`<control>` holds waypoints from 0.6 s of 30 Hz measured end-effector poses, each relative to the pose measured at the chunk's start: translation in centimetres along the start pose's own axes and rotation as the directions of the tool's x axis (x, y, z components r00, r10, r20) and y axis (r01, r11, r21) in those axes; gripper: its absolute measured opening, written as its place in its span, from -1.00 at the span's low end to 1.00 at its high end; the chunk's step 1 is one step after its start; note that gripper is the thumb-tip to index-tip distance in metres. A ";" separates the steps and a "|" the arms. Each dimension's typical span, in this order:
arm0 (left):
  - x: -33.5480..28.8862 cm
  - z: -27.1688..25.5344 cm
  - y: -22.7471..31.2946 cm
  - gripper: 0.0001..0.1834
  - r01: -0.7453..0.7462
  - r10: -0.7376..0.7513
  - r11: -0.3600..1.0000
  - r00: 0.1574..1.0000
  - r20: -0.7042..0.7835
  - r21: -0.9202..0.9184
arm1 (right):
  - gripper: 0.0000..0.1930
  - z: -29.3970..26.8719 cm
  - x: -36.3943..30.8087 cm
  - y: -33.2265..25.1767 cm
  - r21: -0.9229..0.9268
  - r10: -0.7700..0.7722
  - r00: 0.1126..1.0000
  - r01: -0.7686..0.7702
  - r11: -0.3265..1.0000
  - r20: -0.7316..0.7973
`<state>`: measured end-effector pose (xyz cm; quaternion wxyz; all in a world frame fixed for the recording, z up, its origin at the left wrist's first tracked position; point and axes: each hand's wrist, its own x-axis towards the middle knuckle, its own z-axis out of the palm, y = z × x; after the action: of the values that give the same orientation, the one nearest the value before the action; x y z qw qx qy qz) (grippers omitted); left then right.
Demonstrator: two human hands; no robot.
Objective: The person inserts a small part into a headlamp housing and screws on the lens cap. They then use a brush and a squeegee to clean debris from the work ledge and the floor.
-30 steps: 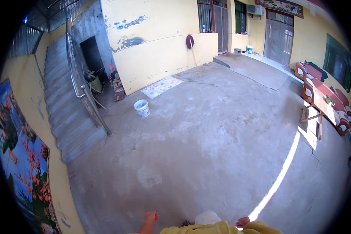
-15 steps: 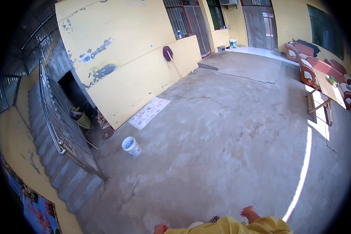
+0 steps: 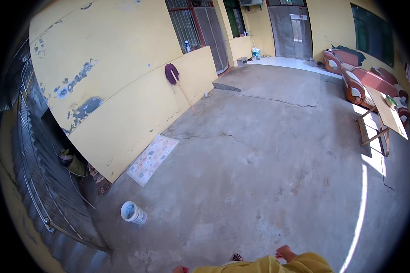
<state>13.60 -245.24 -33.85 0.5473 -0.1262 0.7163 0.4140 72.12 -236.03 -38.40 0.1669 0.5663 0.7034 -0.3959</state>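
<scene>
My right hand point(image 3: 284, 253) hangs at the lower edge, beside the hem of my yellow top point(image 3: 259, 265). Its fingers look curled in, and I see nothing in it. Only a small part of my left hand point(image 3: 181, 269) shows at the bottom; it too looks closed, with nothing visible in it. Between the hands, the tip of a dark patterned shoe point(image 3: 237, 257) pokes out. Ahead to the left on the concrete floor stands a white bucket point(image 3: 140, 217) with something bluish inside. Neither hand touches it.
A pale patterned mat point(image 3: 153, 159) lies along the yellow wall, where a purple mop point(image 3: 172, 74) leans. Stairs with a metal railing point(image 3: 36, 200) rise at left. A low concrete ramp point(image 3: 278, 84), wooden table point(image 3: 387, 111) and red-brown sofa point(image 3: 373, 77) lie ahead and right.
The bucket, mat and mop now appear lower, further left and larger, and the stairs have slid toward the left rim. The shoe tip sits further left. Both hands remain low and closed.
</scene>
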 end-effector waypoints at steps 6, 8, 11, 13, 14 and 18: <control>-1.9 20.4 18.0 -0.87 -0.320 0.282 0.932 0.936 0.212 0.169 | -0.83 -4.4 -2.5 7.1 0.863 0.676 0.543 -0.379 -0.333 0.499; -2.5 27.1 21.7 -0.86 -0.346 0.294 0.924 0.916 0.272 0.165 | -0.84 -7.3 -1.6 8.0 0.854 0.685 0.520 -0.405 -0.328 0.510; -1.5 34.3 25.3 -0.85 -0.303 0.242 0.938 0.921 0.306 0.169 | -0.85 -12.1 3.2 7.8 0.847 0.671 0.526 -0.411 -0.337 0.523; -0.4 37.3 27.0 -0.84 -0.212 0.166 0.968 0.943 0.287 0.136 | -0.85 -17.2 9.3 7.2 0.869 0.654 0.576 -0.373 -0.324 0.491; 0.6 38.8 27.8 -0.83 -0.154 0.116 0.981 0.954 0.278 0.120 | -0.86 -20.7 12.7 6.6 0.889 0.650 0.606 -0.321 -0.326 0.457; 5.5 38.0 31.7 -0.83 -0.125 0.120 0.971 0.992 0.036 0.204 | -0.88 -41.0 25.7 -2.6 0.968 0.572 0.791 -0.098 -0.230 0.216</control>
<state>17.31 -196.19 -26.50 0.5393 -0.0194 0.7552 0.3721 70.65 -188.48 -29.17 -0.3182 0.7221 -0.0001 -0.6143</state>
